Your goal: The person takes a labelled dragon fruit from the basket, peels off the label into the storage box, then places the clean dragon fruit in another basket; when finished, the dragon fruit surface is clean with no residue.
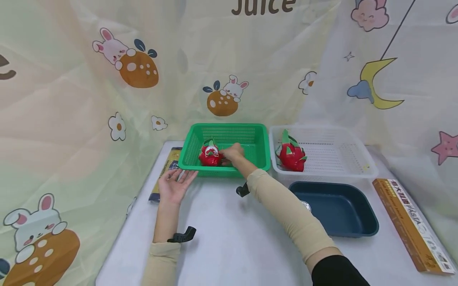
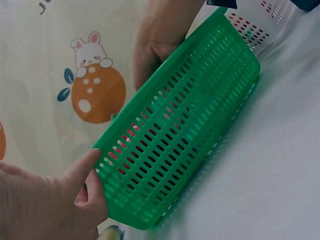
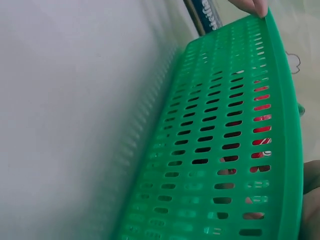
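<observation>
Inside the green basket (image 1: 229, 171) sits a red toy dragon fruit (image 1: 210, 154) with green leaf tips and a white label. My right hand (image 1: 233, 154) reaches over the front rim and holds this fruit at its right side; part of the fingers is hidden. At the basket's front left corner, my left hand (image 1: 174, 186) is palm up and grips the rim, with the thumb (image 2: 89, 162) on the front side and the fingers around the corner. Through the slots in both wrist views, red patches of the fruit show.
A white basket (image 1: 336, 173) with another dragon fruit (image 1: 292, 155) stands to the right. In front of it is a dark blue basin (image 1: 338, 208) with a silvery round piece (image 1: 306, 205) by its left side. A pasta box (image 1: 411, 226) lies far right, a yellow and blue packet (image 1: 154, 196) left.
</observation>
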A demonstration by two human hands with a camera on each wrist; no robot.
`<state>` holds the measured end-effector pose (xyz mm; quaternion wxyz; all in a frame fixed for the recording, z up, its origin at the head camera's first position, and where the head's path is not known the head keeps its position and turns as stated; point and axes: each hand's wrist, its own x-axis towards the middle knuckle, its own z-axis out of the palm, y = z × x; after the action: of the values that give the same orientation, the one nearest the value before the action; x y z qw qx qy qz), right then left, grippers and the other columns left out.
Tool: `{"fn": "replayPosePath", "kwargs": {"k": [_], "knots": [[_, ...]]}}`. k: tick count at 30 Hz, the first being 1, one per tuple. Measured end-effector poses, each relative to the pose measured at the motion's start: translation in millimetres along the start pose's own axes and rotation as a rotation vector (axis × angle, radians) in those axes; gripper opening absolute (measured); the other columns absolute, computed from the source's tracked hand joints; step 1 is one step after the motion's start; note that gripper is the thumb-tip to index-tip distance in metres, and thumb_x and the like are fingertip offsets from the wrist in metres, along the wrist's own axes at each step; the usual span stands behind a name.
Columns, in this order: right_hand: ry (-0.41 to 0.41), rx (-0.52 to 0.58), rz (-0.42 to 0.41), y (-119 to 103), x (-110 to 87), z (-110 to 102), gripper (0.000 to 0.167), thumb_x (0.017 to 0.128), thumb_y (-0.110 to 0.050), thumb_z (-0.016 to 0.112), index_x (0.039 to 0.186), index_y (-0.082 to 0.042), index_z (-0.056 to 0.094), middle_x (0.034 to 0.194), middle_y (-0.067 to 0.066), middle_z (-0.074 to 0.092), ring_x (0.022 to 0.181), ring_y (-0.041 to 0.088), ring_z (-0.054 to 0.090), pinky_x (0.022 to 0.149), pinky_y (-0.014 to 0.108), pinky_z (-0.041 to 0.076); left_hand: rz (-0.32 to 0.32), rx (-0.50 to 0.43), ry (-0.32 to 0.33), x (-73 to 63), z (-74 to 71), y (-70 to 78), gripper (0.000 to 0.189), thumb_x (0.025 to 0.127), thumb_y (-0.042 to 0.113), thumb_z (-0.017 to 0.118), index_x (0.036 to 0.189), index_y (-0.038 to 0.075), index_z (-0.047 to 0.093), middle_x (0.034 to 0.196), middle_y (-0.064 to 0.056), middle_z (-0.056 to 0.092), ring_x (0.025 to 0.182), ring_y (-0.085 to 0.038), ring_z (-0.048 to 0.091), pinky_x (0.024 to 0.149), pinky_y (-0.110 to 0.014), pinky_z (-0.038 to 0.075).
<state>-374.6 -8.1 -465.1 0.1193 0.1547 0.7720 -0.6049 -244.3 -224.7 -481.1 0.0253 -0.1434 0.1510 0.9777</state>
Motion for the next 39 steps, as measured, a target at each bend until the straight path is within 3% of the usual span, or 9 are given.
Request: {"fn": "replayPosePath", "kwargs": {"k": [7,10,14,17,21,26,31,36,39], "knots": [[0.069,0.013,0.0,0,-4.7,-10,0.031,0.09,-0.012,0.081,0.11,0.004,0.064,0.095,0.018,0.076,0.081,0.036,0.078,0.072,0.035,0.064,0.001,-0.001,-0.017,1.4,2.7,-5.8,0.053,0.109,0.014,0.037,0.159,0.007,0.022,0.164,-0.016,0.018,0.144,-0.033,0.035,0.12,-0.062,0.032],[0.09,-0.032,0.019,-1,-5.1,-12,0.031,0.09,-0.017,0.082,0.108,0.001,0.064,0.09,0.017,0.077,0.076,0.031,0.078,0.061,0.025,0.057,0.004,-0.007,-0.013,0.0,3.5,-7.2,0.054,0.107,0.013,0.04,0.158,0.006,0.023,0.165,-0.016,0.017,0.143,-0.034,0.036,0.12,-0.063,0.031],[0.107,-0.072,0.034,-1,-5.6,-13,0.031,0.089,-0.021,0.082,0.106,-0.001,0.065,0.084,0.016,0.077,0.072,0.028,0.078,0.047,0.022,0.04,-0.001,-0.025,-0.007,-1.8,4.2,-7.2,0.058,0.106,0.012,0.043,0.159,0.007,0.022,0.166,-0.014,0.017,0.144,-0.033,0.036,0.121,-0.062,0.03],[0.102,-0.08,0.027,0,-6.2,-15,0.03,0.09,-0.021,0.083,0.105,-0.001,0.066,0.083,0.015,0.077,0.072,0.027,0.078,0.052,0.023,0.047,-0.005,-0.04,-0.003,-2.4,4.3,-6.9,0.058,0.106,0.012,0.043,0.16,0.008,0.021,0.167,-0.013,0.016,0.146,-0.033,0.034,0.121,-0.062,0.029],[0.084,-0.038,0.001,0,-7.6,-19,0.028,0.09,-0.02,0.083,0.104,-0.001,0.067,0.083,0.015,0.077,0.075,0.029,0.078,0.073,0.032,0.061,-0.004,-0.038,-0.013,-2.5,4.2,-7.4,0.055,0.107,0.013,0.04,0.159,0.007,0.022,0.168,-0.014,0.015,0.148,-0.034,0.032,0.122,-0.062,0.028],[0.064,0.034,-0.032,-3,-12.6,-26,0.025,0.09,-0.019,0.084,0.099,-0.002,0.069,0.084,0.014,0.077,0.082,0.034,0.078,0.086,0.039,0.062,0.003,-0.019,-0.01,-2.3,3.4,-7.7,0.052,0.109,0.016,0.037,0.159,0.006,0.024,0.168,-0.014,0.015,0.145,-0.036,0.034,0.121,-0.062,0.029],[0.053,0.074,-0.084,-12,-28.3,-33,0.024,0.092,-0.019,0.083,0.104,0.0,0.073,0.085,0.013,0.077,0.085,0.035,0.078,0.088,0.043,0.062,0.004,-0.016,0.007,-0.2,2.6,-6.1,0.052,0.109,0.016,0.037,0.158,0.006,0.024,0.167,-0.014,0.019,0.145,-0.038,0.034,0.122,-0.061,0.029],[0.041,0.099,-0.107,-21,-40.3,-40,0.027,0.094,-0.016,0.08,0.113,0.001,0.073,0.089,0.014,0.077,0.087,0.035,0.078,0.073,0.035,0.065,-0.001,-0.026,0.025,1.7,0.9,-3.1,0.05,0.109,0.015,0.037,0.157,0.007,0.026,0.161,-0.015,0.027,0.145,-0.037,0.036,0.122,-0.06,0.029],[0.019,0.133,-0.125,-24,-45.5,-46,0.031,0.094,-0.015,0.079,0.118,0.002,0.071,0.092,0.017,0.078,0.088,0.035,0.078,0.074,0.037,0.065,-0.002,-0.019,0.028,1.9,-0.2,-1.8,0.049,0.109,0.015,0.038,0.156,0.008,0.026,0.158,-0.015,0.029,0.145,-0.036,0.037,0.123,-0.059,0.029]]}}
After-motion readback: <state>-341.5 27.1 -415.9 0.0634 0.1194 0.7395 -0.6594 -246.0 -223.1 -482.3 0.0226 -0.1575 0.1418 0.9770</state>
